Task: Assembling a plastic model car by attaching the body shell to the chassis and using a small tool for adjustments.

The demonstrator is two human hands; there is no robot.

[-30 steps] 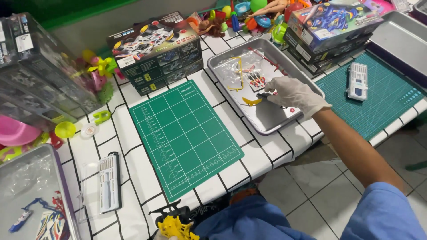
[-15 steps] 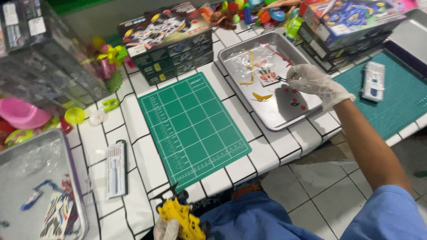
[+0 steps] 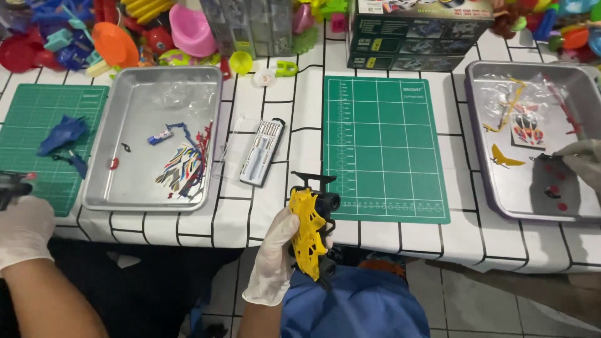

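Note:
My left hand [image 3: 280, 250], in a white glove, grips a yellow and black toy car frame [image 3: 311, 233] and holds it upright just below the table's front edge. My right hand [image 3: 583, 164], also gloved, reaches into the right metal tray [image 3: 482, 188]. Its fingertips rest by a dark sheet with red dots [image 3: 551, 188]. The picture's edge cuts the hand off, so its grip is unclear. Beside it in the tray lie a yellow piece [image 3: 503, 158], a sticker sheet [image 3: 528, 133] and clear plastic wrap.
A green cutting mat [image 3: 382, 150] lies between two trays. The left tray [image 3: 100, 181] holds stickers and small parts. A small screwdriver set [image 3: 263, 152] lies beside it. Another person's gloved hand [image 3: 22, 230] is at the far left. Toy boxes [image 3: 413, 31] and colourful toys line the back.
The view has swung to the left and closer. My left hand has lifted the yellow car frame up into view. My right hand has stayed in the right tray.

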